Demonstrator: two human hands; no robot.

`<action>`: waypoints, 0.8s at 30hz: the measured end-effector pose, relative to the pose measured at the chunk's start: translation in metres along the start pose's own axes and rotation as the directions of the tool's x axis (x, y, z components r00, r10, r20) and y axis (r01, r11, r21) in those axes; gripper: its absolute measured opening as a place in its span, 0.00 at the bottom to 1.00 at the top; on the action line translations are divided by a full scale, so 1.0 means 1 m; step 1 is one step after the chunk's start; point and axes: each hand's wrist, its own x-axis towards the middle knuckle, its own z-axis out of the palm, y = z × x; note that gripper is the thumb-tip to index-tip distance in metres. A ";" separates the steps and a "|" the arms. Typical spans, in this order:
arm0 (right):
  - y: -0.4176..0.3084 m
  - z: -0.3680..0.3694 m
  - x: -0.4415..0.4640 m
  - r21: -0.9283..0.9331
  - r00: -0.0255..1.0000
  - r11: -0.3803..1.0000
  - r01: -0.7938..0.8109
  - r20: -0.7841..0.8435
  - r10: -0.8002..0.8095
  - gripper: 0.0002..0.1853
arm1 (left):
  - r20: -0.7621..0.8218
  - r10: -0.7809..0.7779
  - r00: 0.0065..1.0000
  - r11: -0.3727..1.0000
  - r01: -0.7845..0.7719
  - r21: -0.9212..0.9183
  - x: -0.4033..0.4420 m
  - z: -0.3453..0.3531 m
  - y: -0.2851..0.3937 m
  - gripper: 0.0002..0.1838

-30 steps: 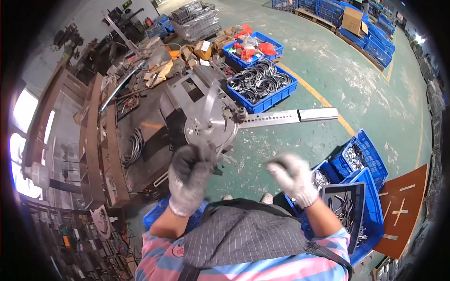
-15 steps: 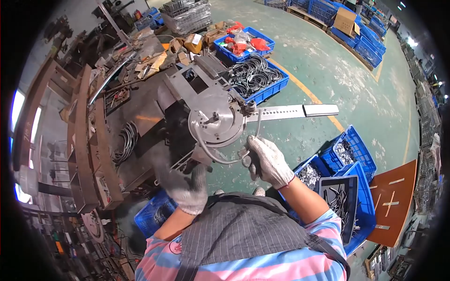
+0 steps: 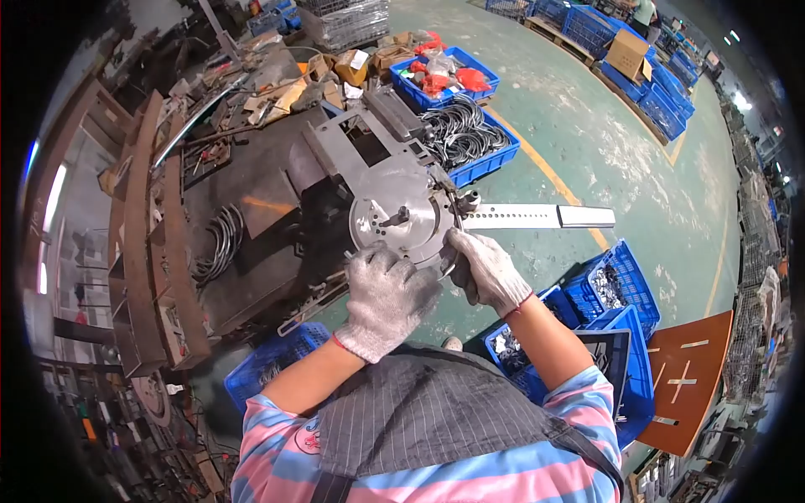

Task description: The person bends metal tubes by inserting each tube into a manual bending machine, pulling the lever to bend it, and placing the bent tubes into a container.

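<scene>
Both my hands wear pale knitted gloves and meet at the near edge of a round steel disc (image 3: 394,220) on a bending machine. My left hand (image 3: 387,295) is closed, its curled fingers over the disc's front rim. At the right rim, my right hand (image 3: 490,270) pinches a bent metal rod (image 3: 451,267). Gloves cover most of the rod, so its full shape is hidden, and my left fingers seem to be on it too. A post (image 3: 402,215) stands up from the disc. A flat bar with a row of holes (image 3: 516,215) extends right from the machine.
Behind the machine, a blue crate (image 3: 490,170) holds many curved rods. More blue crates (image 3: 639,293) with small metal parts stand at my right, and another blue crate (image 3: 243,381) is low on the left. Curved rods (image 3: 220,243) lie in a bundle on the steel bench (image 3: 260,277).
My left hand has moved up and right from beside the machine to the disc's front rim. The curved rod, plainly visible before, is now mostly covered. The view has shifted slightly.
</scene>
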 end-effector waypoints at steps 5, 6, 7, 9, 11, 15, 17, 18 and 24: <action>0.008 -0.010 0.007 -0.184 0.996 0.979 0.088 0.042 -0.081 0.24 | -0.220 -0.039 0.975 0.993 0.014 -0.114 0.000 0.016 0.000 0.14; 0.006 -0.012 0.004 -0.266 0.994 0.959 0.100 0.057 -0.088 0.25 | -0.217 -0.037 0.975 0.993 0.012 -0.116 0.001 0.017 0.001 0.14; 0.009 -0.014 -0.002 -0.264 0.995 0.960 0.097 0.056 -0.085 0.25 | -0.219 -0.054 0.974 0.992 0.027 -0.126 0.001 0.017 0.001 0.14; 0.021 -0.021 -0.017 -0.472 0.868 0.819 0.325 -0.195 -0.457 0.22 | -0.217 -0.078 0.973 0.990 0.050 -0.132 0.002 0.016 -0.001 0.14; 0.031 -0.075 -0.015 -0.661 0.551 0.528 0.533 -0.203 -0.810 0.13 | -0.205 -0.082 0.975 0.981 0.042 -0.189 0.002 0.016 -0.001 0.14; -0.027 -0.160 -0.017 -0.993 0.159 -0.117 0.001 0.115 -0.980 0.08 | -0.194 -0.106 0.975 0.980 0.069 -0.189 0.004 0.013 0.001 0.15; -0.021 -0.221 0.020 -0.994 0.658 0.037 -0.106 -0.098 -0.747 0.22 | -0.187 -0.089 0.978 0.979 0.051 -0.197 0.005 0.012 0.001 0.16; -0.025 -0.220 0.021 -0.995 0.660 0.082 -0.056 -0.099 -0.745 0.23 | -0.185 -0.102 0.978 0.981 0.068 -0.182 0.007 0.011 0.002 0.16; -0.021 -0.233 0.030 -0.997 0.672 0.073 0.015 -0.044 -0.740 0.23 | -0.222 -0.068 0.973 0.978 0.021 -0.207 0.005 0.015 0.001 0.16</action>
